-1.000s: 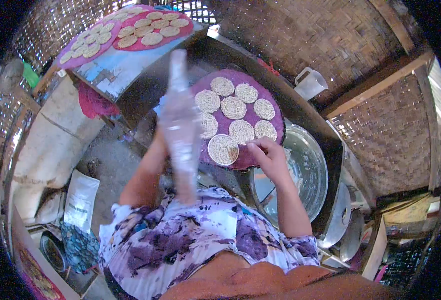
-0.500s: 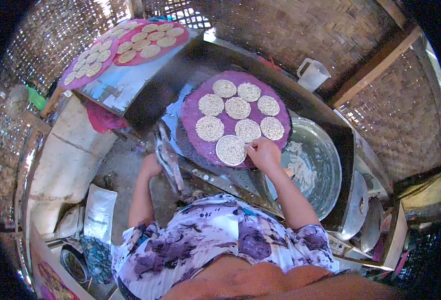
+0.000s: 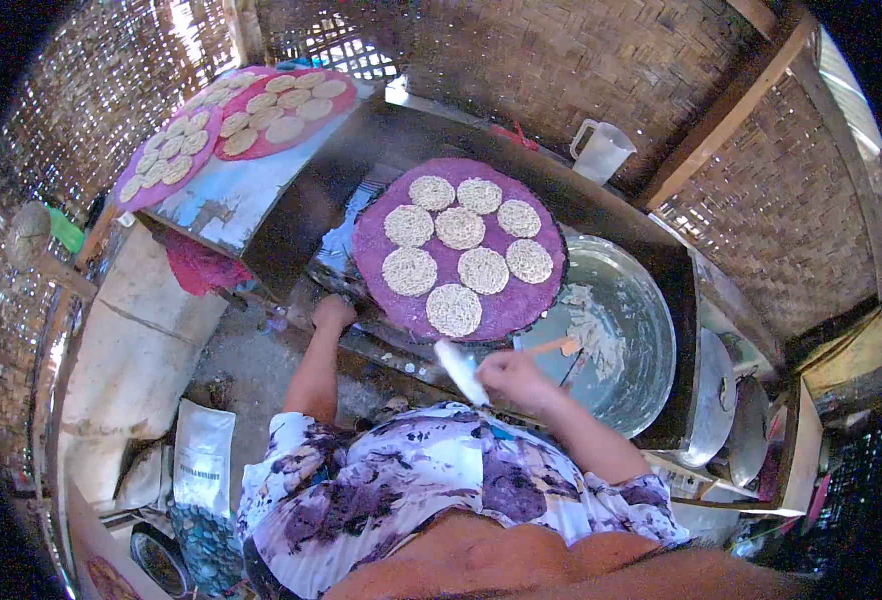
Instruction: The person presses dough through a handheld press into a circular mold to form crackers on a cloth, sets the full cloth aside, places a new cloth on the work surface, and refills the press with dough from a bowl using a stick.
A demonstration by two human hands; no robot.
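My right hand (image 3: pixel 521 380) grips a thin white ring mold (image 3: pixel 461 372), blurred and tilted, just below the purple round mat (image 3: pixel 366 240). Several flat pale rounds of grainy dough (image 3: pixel 461 228) lie on that mat, the nearest dough round (image 3: pixel 454 310) close to its front edge. At the left, by the bench edge, my left hand (image 3: pixel 334 312) is closed; whatever it holds, if anything, is hidden. Beside the right hand stands a wide metal basin (image 3: pixel 673 340) with pale batter-like matter (image 3: pixel 593 335) inside. A wooden-handled utensil (image 3: pixel 559 346) lies over the basin's near side.
More dough rounds lie on pink mats (image 3: pixel 333 108) atop a box (image 3: pixel 211 215) at the upper left. A clear plastic jug (image 3: pixel 603 152) stands at the back ledge. Metal lids or pans (image 3: pixel 711 400) lean at the right. A white sack (image 3: pixel 204 455) sits low on the left.
My right hand has lifted the ring mold off the nearest dough round and drawn it toward my body. My left hand has moved up and right; the long greyish thing beside it no longer shows.
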